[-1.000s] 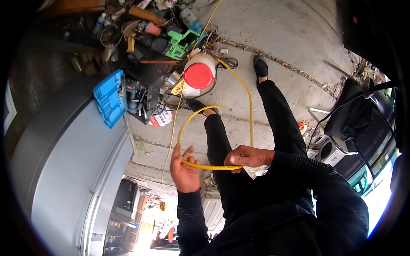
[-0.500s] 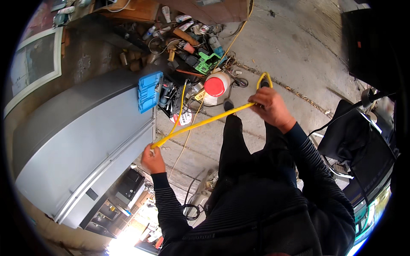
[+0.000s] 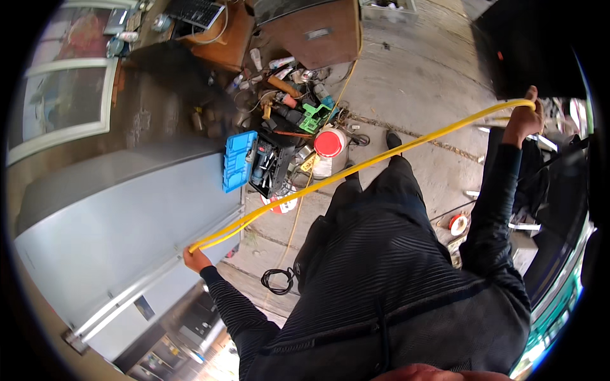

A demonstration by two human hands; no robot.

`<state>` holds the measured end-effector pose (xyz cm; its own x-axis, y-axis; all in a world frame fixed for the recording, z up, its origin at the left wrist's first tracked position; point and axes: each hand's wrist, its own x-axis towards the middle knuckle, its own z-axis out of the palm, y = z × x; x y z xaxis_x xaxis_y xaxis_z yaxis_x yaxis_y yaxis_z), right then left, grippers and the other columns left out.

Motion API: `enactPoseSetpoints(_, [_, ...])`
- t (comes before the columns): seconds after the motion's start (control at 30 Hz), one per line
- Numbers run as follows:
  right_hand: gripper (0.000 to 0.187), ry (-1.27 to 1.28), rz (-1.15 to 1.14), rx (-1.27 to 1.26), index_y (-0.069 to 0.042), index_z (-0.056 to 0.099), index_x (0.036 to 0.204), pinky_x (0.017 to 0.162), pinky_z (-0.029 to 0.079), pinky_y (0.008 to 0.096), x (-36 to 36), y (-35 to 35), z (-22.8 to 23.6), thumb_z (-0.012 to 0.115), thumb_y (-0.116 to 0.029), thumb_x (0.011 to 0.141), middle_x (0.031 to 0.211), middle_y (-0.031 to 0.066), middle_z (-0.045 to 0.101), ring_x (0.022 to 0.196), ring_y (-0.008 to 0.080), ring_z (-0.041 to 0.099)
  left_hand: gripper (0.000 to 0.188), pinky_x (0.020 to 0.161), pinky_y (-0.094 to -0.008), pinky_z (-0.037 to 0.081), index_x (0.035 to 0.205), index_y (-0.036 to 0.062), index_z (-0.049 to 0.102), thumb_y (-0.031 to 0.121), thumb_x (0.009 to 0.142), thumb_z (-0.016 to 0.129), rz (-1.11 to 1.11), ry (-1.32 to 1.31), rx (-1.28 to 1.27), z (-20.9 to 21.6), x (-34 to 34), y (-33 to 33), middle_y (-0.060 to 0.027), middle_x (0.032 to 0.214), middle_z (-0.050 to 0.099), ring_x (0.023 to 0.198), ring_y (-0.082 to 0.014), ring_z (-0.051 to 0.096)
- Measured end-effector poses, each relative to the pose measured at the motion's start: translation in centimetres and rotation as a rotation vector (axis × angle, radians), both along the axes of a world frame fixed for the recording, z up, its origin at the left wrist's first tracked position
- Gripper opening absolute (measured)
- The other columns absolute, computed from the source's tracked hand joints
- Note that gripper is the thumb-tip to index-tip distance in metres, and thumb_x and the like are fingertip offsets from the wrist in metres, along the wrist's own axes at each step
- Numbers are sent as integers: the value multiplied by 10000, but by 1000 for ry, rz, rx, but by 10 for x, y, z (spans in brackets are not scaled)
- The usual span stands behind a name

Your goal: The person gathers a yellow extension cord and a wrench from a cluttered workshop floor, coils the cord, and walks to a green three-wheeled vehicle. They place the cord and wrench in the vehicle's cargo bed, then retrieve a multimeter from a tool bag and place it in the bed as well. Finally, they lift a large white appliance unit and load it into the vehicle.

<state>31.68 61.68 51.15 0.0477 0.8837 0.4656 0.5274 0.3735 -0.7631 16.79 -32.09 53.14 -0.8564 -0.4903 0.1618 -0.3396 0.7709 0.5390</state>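
Note:
A long yellow cord (image 3: 394, 152), doubled along part of its length, stretches across in front of me from lower left to upper right. Its left end is gripped by my left hand (image 3: 197, 259), closed around the strands beside a grey cabinet. Far out to the right, my right hand (image 3: 525, 120) is closed on the other end, where the cord bends over the fingers. Between the hands the cord runs taut, with a slight bow. A second strand sags a little below it near my left hand.
The grey cabinet (image 3: 140, 197) stands at left. Beyond the cord are an open blue-lidded toolbox (image 3: 237, 162), a red-lidded white bucket (image 3: 330, 143), a green plastic piece (image 3: 314, 118) and piled clutter. A coiled black cable (image 3: 277, 280) lies on the floor; a dark chair-like object stands at right.
My hands have spread wide apart, the left down and left, the right up and right. The yellow cord between them is longer, and the loop hanging past my right hand is gone.

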Motion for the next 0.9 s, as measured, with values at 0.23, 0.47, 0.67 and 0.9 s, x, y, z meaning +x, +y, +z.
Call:
enactPoseSetpoints(0.23, [487, -674, 758, -76, -58, 660, 1101, 761, 541, 457, 30, -96, -80, 867, -199, 684, 907, 201, 681, 884, 384, 659, 285, 408, -337, 384, 799, 31, 609, 299, 848, 694, 112, -198, 516, -73, -74, 28, -7, 609, 509, 431, -165, 455])
enactPoseSetpoints(0.47, [140, -1091, 1324, -280, -58, 726, 753, 668, 564, 460, -8, -298, -61, 666, -183, 772, 757, 159, 697, 741, 369, 693, 151, 414, -210, 299, 1018, 102, 588, 252, 1009, 579, -668, -485, 1088, -13, -116, 337, 70, 618, 378, 464, -38, 348])
enactPoseSetpoints(0.67, [366, -622, 1584, -747, -37, 725, 1057, 701, 537, 393, -16, -282, 37, 802, -299, 813, 866, 183, 713, 777, 304, 686, 120, 506, -253, 411, 1055, 50, 607, 148, 1017, 550, -1352, -403, 733, -16, -78, 478, 5, 677, 564, 530, -57, 463])
enactPoseSetpoints(0.9, [178, 549, 1198, -976, -32, 707, 936, 647, 457, 242, 18, -203, 85, 783, -161, 840, 781, -32, 648, 698, 60, 560, 372, 701, -299, 553, 1334, -6, 519, 228, 1046, 516, -1565, -1525, 1160, 25, -37, 581, -181, 1004, 712, 756, -197, 682])
